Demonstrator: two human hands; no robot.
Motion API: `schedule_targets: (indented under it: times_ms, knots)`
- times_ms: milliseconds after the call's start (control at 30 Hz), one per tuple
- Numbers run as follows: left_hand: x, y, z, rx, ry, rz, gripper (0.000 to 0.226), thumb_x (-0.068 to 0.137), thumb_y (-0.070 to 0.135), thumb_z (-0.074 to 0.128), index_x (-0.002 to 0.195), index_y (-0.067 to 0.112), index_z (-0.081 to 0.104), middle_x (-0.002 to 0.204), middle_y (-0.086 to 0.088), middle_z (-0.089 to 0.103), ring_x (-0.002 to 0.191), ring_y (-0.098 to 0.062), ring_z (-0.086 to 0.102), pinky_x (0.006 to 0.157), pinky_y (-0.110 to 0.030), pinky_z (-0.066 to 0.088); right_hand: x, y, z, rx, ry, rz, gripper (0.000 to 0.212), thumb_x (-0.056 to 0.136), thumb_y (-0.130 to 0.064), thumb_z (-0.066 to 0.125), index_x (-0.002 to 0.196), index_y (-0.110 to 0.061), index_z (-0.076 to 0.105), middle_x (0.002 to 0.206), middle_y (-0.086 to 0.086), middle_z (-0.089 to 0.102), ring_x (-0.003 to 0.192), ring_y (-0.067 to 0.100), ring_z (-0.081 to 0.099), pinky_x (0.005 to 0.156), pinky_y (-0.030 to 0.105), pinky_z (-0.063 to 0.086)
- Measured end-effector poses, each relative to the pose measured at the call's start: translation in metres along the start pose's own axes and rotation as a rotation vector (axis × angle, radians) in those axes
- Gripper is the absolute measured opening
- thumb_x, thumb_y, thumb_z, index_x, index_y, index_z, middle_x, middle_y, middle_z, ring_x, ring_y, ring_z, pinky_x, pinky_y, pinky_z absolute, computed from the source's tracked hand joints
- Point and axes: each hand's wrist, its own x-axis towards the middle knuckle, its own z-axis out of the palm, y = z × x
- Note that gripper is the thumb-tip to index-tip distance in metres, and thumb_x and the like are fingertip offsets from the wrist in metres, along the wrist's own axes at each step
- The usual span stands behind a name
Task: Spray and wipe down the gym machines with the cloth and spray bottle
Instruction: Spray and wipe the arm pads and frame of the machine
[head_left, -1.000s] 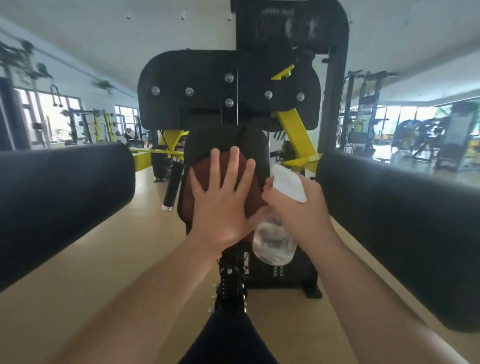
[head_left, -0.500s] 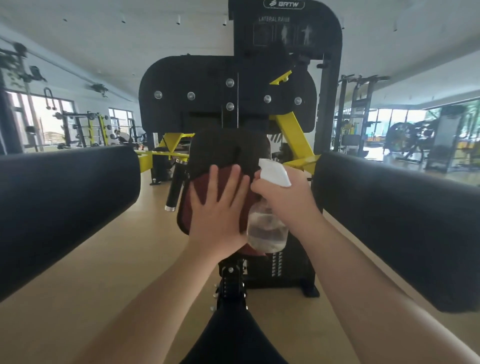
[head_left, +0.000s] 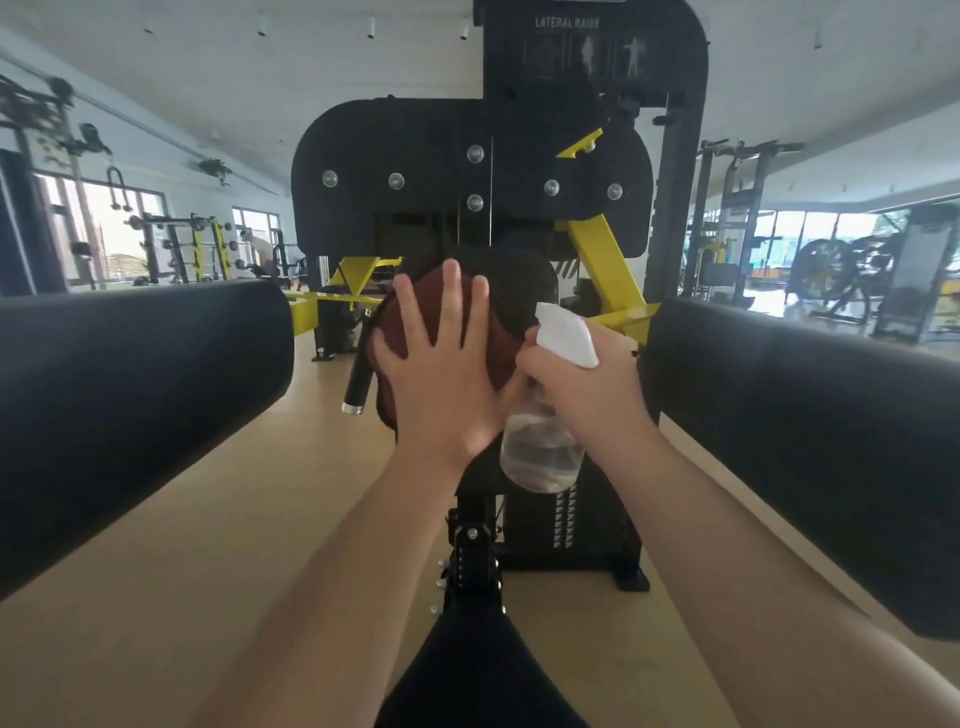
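Note:
A black and yellow lateral raise machine (head_left: 467, 171) stands straight ahead. My left hand (head_left: 441, 374) lies flat with spread fingers on a dark red cloth (head_left: 415, 312), pressing it against the machine's black chest pad (head_left: 524, 291). Just to the right, my right hand (head_left: 582, 384) grips a clear spray bottle (head_left: 540, 452) with a white trigger head (head_left: 566, 332). The bottle hangs down below that hand, close to the pad.
Two thick black arm pads flank me, one on the left (head_left: 130, 395) and one on the right (head_left: 810, 415). The machine's black seat (head_left: 478, 670) lies low in the centre. Other gym machines and racks (head_left: 182, 249) stand on the wooden floor behind.
My left hand and the cloth have slid up and to the left on the pad. The right hand with the bottle has stayed beside it.

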Motion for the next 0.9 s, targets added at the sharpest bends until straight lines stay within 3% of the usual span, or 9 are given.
schedule_targets:
  times_ms: [100,200,300,367,433,500,567,767,900]
  knots:
    - [-0.048,-0.011,0.022,-0.158,0.042,-0.072,0.100,0.091,0.084,0.020,0.166,0.018,0.013,0.174,-0.008,0.001,0.154,-0.050,0.011,0.106,-0.064,0.041,-0.008,0.007,0.007,-0.002,-0.026,0.013,0.018,0.080,-0.020,0.074,0.086,-0.004,0.069,0.086,0.020,0.066,0.075,0.027,0.064,0.064,0.044,0.052]
    - [-0.091,-0.020,0.042,-0.367,0.050,-0.197,0.103,0.089,0.081,0.040,0.165,0.019,0.007,0.173,-0.012,0.004,0.145,-0.043,0.036,0.100,-0.053,0.053,-0.022,0.012,0.013,-0.042,-0.038,0.008,0.013,0.082,-0.022,0.075,0.088,-0.011,0.070,0.084,0.013,0.066,0.081,0.023,0.065,0.063,0.044,0.054]
    - [-0.113,-0.017,0.046,-0.598,-0.022,-0.419,0.100,0.089,0.066,0.048,0.164,0.027,-0.005,0.163,-0.011,0.027,0.131,-0.036,0.053,0.089,-0.047,0.059,-0.031,0.015,0.015,-0.050,-0.050,0.004,0.008,0.085,-0.020,0.075,0.089,-0.014,0.070,0.084,0.009,0.065,0.085,0.017,0.061,0.064,0.034,0.051]
    - [-0.108,-0.015,0.040,-0.686,0.019,-0.461,0.091,0.094,0.056,0.045,0.165,0.022,-0.001,0.156,-0.011,0.036,0.125,-0.034,0.058,0.087,-0.043,0.057,-0.034,0.013,0.013,-0.021,-0.063,0.038,0.007,0.085,-0.019,0.076,0.090,-0.016,0.071,0.085,0.008,0.065,0.080,0.013,0.062,0.065,0.035,0.053]
    - [-0.093,-0.015,0.033,-0.657,0.102,-0.475,0.081,0.098,0.055,0.035,0.164,0.015,0.011,0.152,-0.013,0.045,0.122,-0.035,0.061,0.085,-0.043,0.055,-0.034,0.011,0.009,0.036,-0.067,0.097,0.006,0.086,-0.017,0.076,0.090,-0.019,0.072,0.088,0.007,0.066,0.079,0.012,0.064,0.067,0.040,0.059]
    - [-0.080,-0.016,0.029,-0.576,0.122,-0.491,0.076,0.100,0.053,0.028,0.163,0.013,0.018,0.149,-0.015,0.051,0.117,-0.040,0.064,0.084,-0.047,0.056,-0.033,0.012,0.006,0.115,-0.053,0.144,0.008,0.086,-0.014,0.076,0.089,-0.020,0.073,0.092,0.008,0.069,0.085,0.017,0.067,0.066,0.033,0.060]
    - [-0.072,-0.018,0.026,-0.536,0.115,-0.485,0.068,0.104,0.046,0.031,0.162,0.013,0.020,0.145,-0.013,0.057,0.113,-0.041,0.066,0.083,-0.045,0.054,-0.034,0.015,0.002,0.145,-0.043,0.152,0.008,0.086,-0.012,0.075,0.088,-0.019,0.074,0.093,0.011,0.070,0.083,0.016,0.067,0.061,0.021,0.055]
    - [-0.020,-0.026,0.003,-0.489,0.129,-0.472,0.062,0.109,0.044,0.029,0.163,0.015,0.017,0.133,-0.009,0.065,0.115,-0.034,0.066,0.090,-0.043,0.053,-0.039,0.021,-0.002,0.113,-0.082,0.130,0.008,0.085,-0.013,0.076,0.089,-0.019,0.073,0.088,0.007,0.068,0.077,0.003,0.064,0.056,0.014,0.049]
    - [0.048,-0.029,-0.015,-0.415,0.152,-0.457,0.056,0.110,0.045,0.026,0.156,0.014,0.032,0.120,-0.012,0.068,0.106,-0.034,0.068,0.087,-0.047,0.056,-0.037,0.022,-0.004,0.143,-0.099,0.138,0.008,0.085,-0.013,0.076,0.089,-0.019,0.074,0.089,0.006,0.069,0.084,0.015,0.067,0.066,0.025,0.053]
